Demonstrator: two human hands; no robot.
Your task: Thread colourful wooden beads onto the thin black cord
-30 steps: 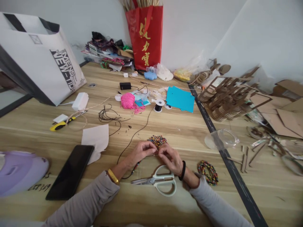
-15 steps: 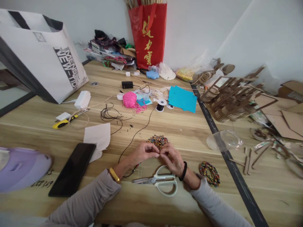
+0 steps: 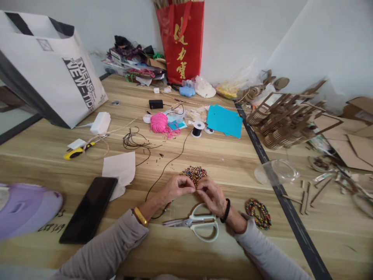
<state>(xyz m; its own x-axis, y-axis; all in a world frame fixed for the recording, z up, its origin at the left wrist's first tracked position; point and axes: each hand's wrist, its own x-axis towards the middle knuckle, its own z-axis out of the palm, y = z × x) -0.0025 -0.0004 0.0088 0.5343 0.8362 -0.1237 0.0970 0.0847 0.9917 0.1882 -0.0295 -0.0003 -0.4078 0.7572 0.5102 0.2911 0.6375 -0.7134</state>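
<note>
Just in front of a pile of small multicoloured beads (image 3: 194, 173), my left hand (image 3: 178, 187) and my right hand (image 3: 212, 195) meet with fingers pinched. What lies between the fingertips is too small to make out. A black cord (image 3: 166, 168) runs from a spool (image 3: 197, 129) down behind my left wrist, where a few strung beads (image 3: 166, 207) show. White-handled scissors (image 3: 194, 222) lie below my hands, partly under my right hand. To the right rests a coiled bead string (image 3: 258, 214).
A black phone (image 3: 89, 210) and white paper (image 3: 120, 171) lie left, beside a purple object (image 3: 27, 210). Farther back are pink yarn (image 3: 159, 123), blue sheets (image 3: 224, 121) and a red bag (image 3: 182, 42). Brown woven frames (image 3: 282, 120) stand at the right.
The view has shifted very slightly. My hands stay pinched together in nearly the same place, with the left fingertips moved a touch.
</note>
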